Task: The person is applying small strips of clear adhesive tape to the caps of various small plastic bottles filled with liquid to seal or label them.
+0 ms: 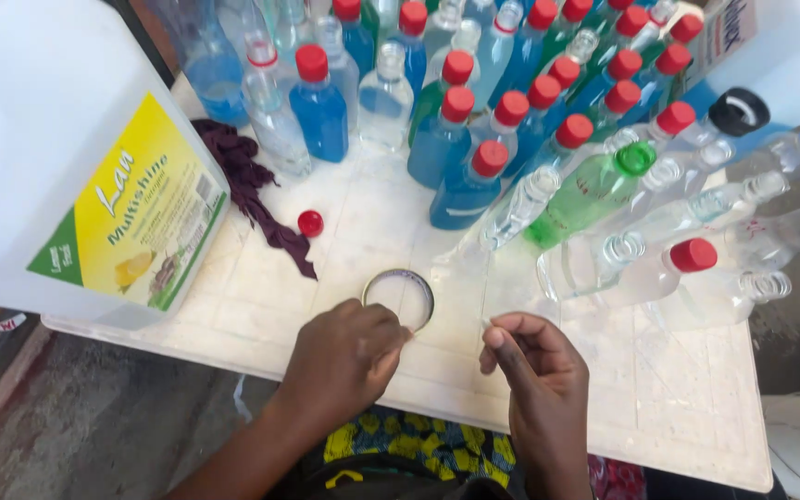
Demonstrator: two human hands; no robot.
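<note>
Steadying a clear round ring flat on the white counter, left hand curls fingers against its near rim, right hand hovers beside, fingertips pinched on something too small to tell, filled bottles crowded behind.

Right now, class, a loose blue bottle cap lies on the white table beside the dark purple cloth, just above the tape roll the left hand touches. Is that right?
Not quite. In the head view the loose bottle cap is red, not blue. It does lie on the white table beside the dark purple cloth, above the tape roll touched by the left hand.
</note>
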